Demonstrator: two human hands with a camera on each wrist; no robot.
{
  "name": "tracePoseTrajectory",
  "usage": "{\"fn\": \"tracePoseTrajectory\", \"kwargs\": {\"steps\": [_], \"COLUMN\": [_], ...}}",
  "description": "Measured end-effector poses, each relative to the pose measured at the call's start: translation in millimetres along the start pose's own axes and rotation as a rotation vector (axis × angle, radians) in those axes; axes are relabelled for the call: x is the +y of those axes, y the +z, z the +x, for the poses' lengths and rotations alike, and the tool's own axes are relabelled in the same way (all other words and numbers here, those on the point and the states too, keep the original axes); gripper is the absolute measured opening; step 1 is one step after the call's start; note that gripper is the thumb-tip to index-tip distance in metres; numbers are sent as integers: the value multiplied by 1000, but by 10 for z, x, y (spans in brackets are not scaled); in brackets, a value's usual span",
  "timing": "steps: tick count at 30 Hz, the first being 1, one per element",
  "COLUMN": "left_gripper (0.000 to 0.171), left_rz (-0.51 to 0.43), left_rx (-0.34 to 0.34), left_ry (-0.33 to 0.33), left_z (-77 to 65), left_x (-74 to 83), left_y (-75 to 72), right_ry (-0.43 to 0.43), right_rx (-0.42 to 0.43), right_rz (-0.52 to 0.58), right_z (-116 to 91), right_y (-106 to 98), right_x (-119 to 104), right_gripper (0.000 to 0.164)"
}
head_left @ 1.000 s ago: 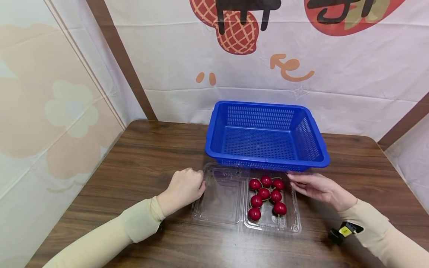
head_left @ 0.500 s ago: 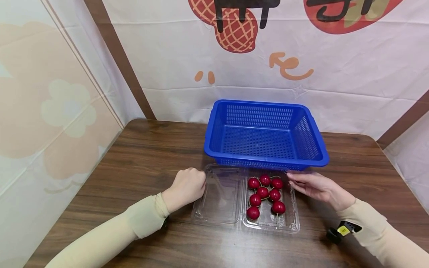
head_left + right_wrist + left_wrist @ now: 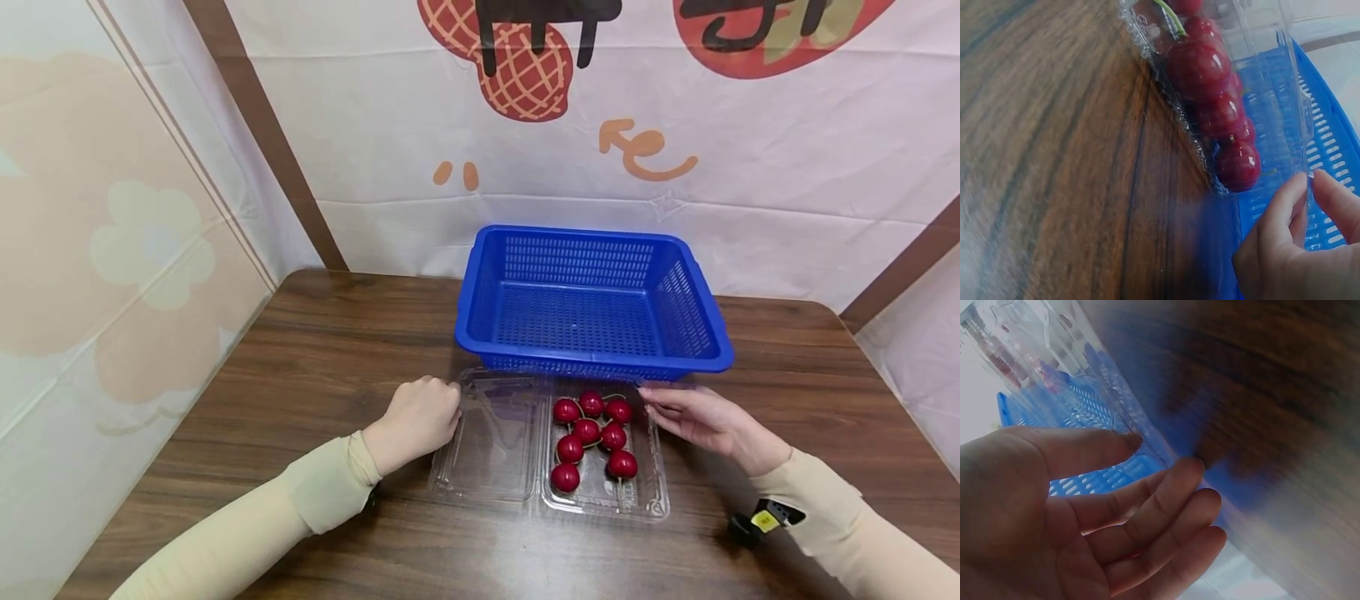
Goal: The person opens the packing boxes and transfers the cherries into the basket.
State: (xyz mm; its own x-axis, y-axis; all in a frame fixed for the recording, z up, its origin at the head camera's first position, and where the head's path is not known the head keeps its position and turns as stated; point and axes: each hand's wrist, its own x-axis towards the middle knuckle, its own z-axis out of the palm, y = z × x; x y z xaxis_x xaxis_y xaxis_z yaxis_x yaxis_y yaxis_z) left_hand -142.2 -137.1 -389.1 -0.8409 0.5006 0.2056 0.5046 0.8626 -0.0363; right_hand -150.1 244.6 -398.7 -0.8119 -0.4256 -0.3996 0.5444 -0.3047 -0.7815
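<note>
A clear plastic clamshell container [image 3: 540, 492] lies unfolded on the table, its shallow lid half [image 3: 491, 454] on the left. Several dark red cherries [image 3: 587, 431] with green stems sit in the right half. My left hand [image 3: 416, 423] is at the lid's left edge; in the left wrist view, the thumb [image 3: 1097, 450] and curled fingers hold that edge. On the other side, my right hand [image 3: 712, 421] pinches the upper right rim of the cherry half. The right wrist view has this rim between thumb and index fingertip, with cherries [image 3: 1238, 165] behind the clear wall.
Directly behind the container stands a blue perforated basket [image 3: 592, 358] with nothing in it. The brown wood-grain table [image 3: 330, 342] reaches back to a printed white curtain [image 3: 390, 233]. A dark wrist device [image 3: 772, 515] shows at the right sleeve.
Both hands stay at the container's edges, and the cherries keep their places. Only the head view has shifted very slightly.
</note>
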Motion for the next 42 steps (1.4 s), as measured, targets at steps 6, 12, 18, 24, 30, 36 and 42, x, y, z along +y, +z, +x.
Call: {"fn": "tracePoseTrajectory", "kwargs": {"steps": [6,12,18,24,30,36,42], "left_gripper": [19,24,22,29,30,33,32], "left_rz": [20,-26,-123,-182,-240,-256,-242], "left_rx": [-25,90,150,148,170,138,70], "left_ry": [-26,16,197,345,503,615,654], "left_z": [-21,-6,63,119,191,235,248], "left_x": [-16,77,205,291,346,400,439], "left_y": [-8,-102,-131,-140,-156,-163,-177], "right_ry": [-58,-109,-148,-192,-206,-221,-242], "right_rx": [55,119,195,248,293,305,340], "right_rz": [-61,-187,-373,-451,-492,-508,-551], "right_z": [-4,-98,-230,-298,-332,-348,-364], "right_y": [58,97,128,172,182,174,186], "right_x": [37,90,106,104,84,60,68], "right_gripper": [15,13,34,28,25,26,17]}}
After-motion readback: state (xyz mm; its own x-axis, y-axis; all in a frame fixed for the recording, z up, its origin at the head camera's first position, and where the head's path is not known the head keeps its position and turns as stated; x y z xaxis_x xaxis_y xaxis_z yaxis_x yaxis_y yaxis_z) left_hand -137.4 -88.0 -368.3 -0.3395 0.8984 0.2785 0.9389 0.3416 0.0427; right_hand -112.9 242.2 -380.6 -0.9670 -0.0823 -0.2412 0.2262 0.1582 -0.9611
